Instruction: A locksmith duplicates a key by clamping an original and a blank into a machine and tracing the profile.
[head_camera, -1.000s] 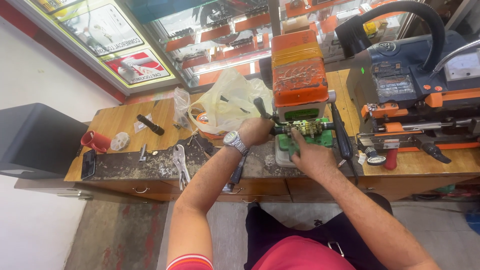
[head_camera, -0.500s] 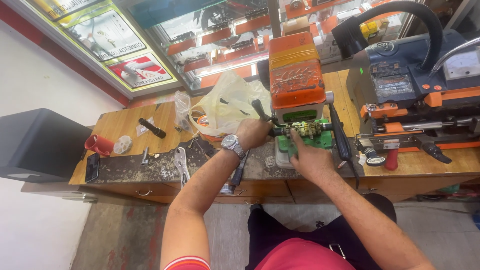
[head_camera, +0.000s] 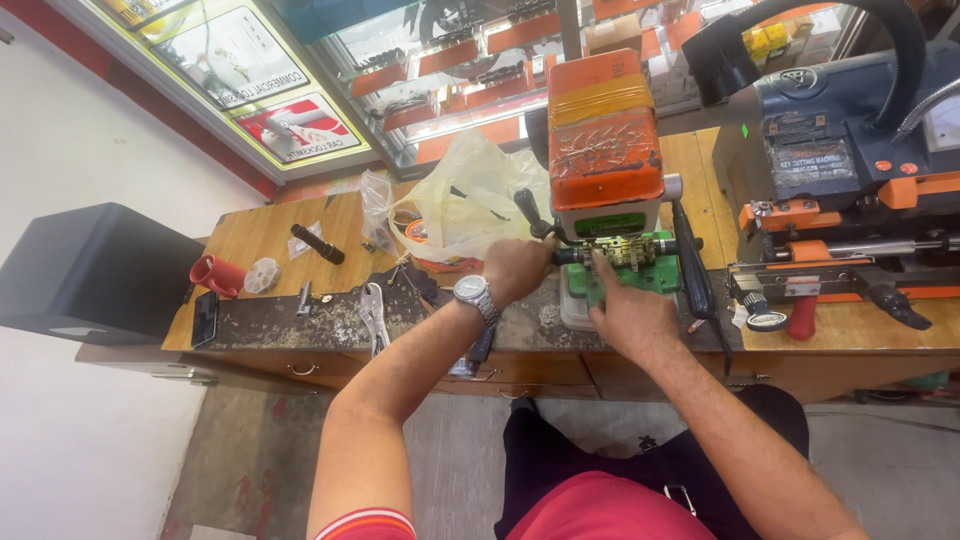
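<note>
A big dark box (head_camera: 95, 270) stands at the far left, just beside the wooden tabletop (head_camera: 250, 235). On the tabletop lie a red cup (head_camera: 217, 275) on its side, a black phone (head_camera: 204, 318), a short black stick (head_camera: 317, 244) and shiny pliers (head_camera: 375, 312). Behind them sits a crumpled clear plastic bag (head_camera: 465, 200).

The left hand (head_camera: 515, 270), with a silver watch (head_camera: 472, 293) on its wrist, is curled shut around a dark handle at the left side of the small key machine (head_camera: 610, 215). This machine has an orange top and a green base, and it stands in the middle of the tabletop. The right hand (head_camera: 625, 310) rests on the green base. Its fingers (head_camera: 603, 268) are close together and press on the metal clamp at the front; I cannot tell if they hold anything small.

To the right stands a bigger blue and orange machine (head_camera: 840, 170).
</note>
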